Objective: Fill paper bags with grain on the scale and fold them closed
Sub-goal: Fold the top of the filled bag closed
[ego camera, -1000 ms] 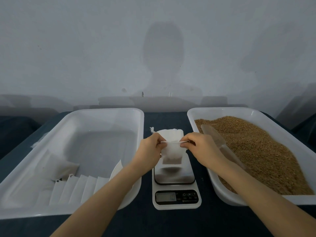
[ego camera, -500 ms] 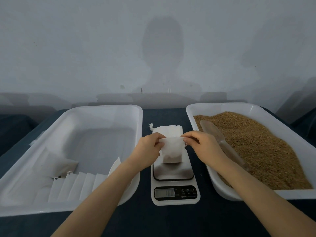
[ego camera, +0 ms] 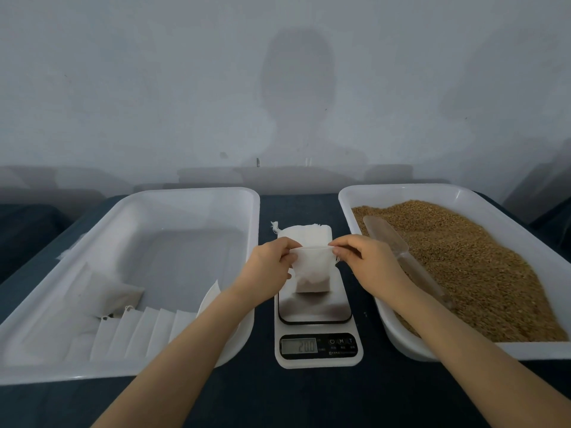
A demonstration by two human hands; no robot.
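From the scale point(ego camera: 318, 310), the white tray point(ego camera: 191, 193) at 9 o'clock and the grain tray point(ego camera: 401, 189) at 3 o'clock wall in narrow strips of counter point(ego camera: 309, 396). A stack of bags point(ego camera: 312, 236) blocks 12 o'clock; 6 o'clock lies open.

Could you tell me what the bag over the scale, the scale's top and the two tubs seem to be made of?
Bag: thin matt white paper or fibre mesh; dark contents show through.
Scale top: probably brushed metal, dull reflections.
Left tub and right tub: smooth white plastic, with rounded moulded rims.
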